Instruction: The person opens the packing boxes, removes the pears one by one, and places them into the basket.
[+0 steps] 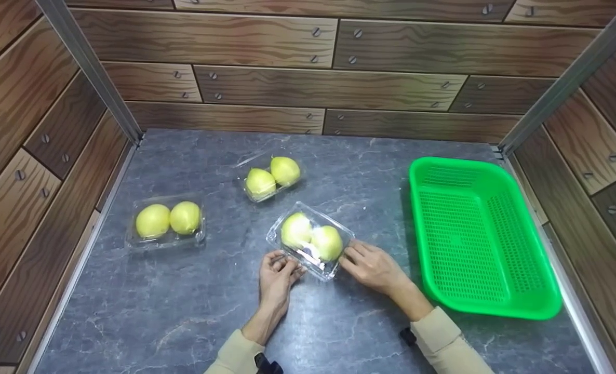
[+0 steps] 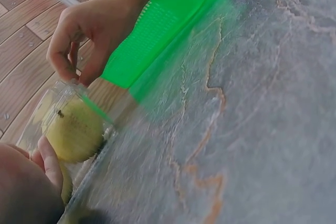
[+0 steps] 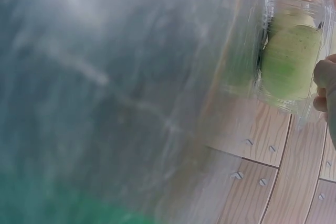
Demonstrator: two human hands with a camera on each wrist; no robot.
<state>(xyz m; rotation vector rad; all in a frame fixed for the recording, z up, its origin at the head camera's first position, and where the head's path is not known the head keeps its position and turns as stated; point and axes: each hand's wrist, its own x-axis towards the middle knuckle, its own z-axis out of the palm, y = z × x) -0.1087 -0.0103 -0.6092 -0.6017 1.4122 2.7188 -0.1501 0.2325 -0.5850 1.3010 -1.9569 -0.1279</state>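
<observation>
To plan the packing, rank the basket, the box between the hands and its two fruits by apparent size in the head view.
1. Green basket
2. Clear box
3. Left fruit, right fruit: alike, unranked

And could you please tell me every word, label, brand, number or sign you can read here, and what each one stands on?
None: no readable text shows in any view.
The near clear box, left clear box and far clear box: no legible print.
Green basket: a small mark on its floor is too blurred to read.
</observation>
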